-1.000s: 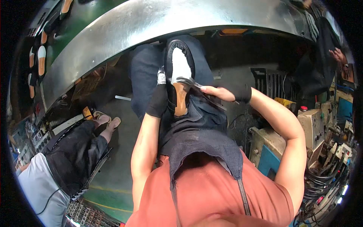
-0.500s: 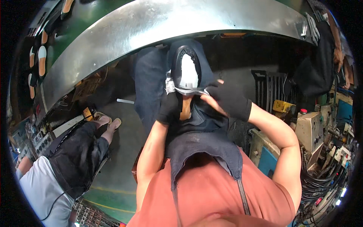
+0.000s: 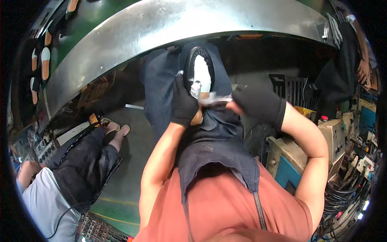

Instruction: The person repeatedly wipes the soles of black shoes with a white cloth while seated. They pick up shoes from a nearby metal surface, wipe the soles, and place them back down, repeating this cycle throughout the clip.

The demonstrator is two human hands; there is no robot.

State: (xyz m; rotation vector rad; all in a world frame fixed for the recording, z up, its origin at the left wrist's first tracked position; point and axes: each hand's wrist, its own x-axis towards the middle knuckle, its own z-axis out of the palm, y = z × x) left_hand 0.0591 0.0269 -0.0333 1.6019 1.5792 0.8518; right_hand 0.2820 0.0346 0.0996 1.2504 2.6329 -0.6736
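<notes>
A black shoe upper (image 3: 202,71), gathered in pleats around a white insole, lies bottom up over my thigh with its toe pointing away. My left hand (image 3: 184,104), in a black fingerless glove, is closed around the heel end's left side. A crumpled white scrap (image 3: 195,89) sits by its fingers. A brown last-like piece (image 3: 196,117) shows under the heel. My right hand (image 3: 258,104), gloved likewise, is closed on a pale metal hand tool (image 3: 217,100), blurred by motion. The tool's tip is near the heel; whether it touches cannot be made out.
A shiny metal bench edge (image 3: 161,32) curves across the front. Several shoes (image 3: 45,62) lie on the green surface at far left. A seated person (image 3: 76,169) is at left; another person's arm (image 3: 364,68) shows at far right. A machine control box (image 3: 332,135) stands right.
My right hand has drawn the tool to the right, off the heel edge. My left hand has moved up onto the heel's side, and the white scrap now lies over the insole.
</notes>
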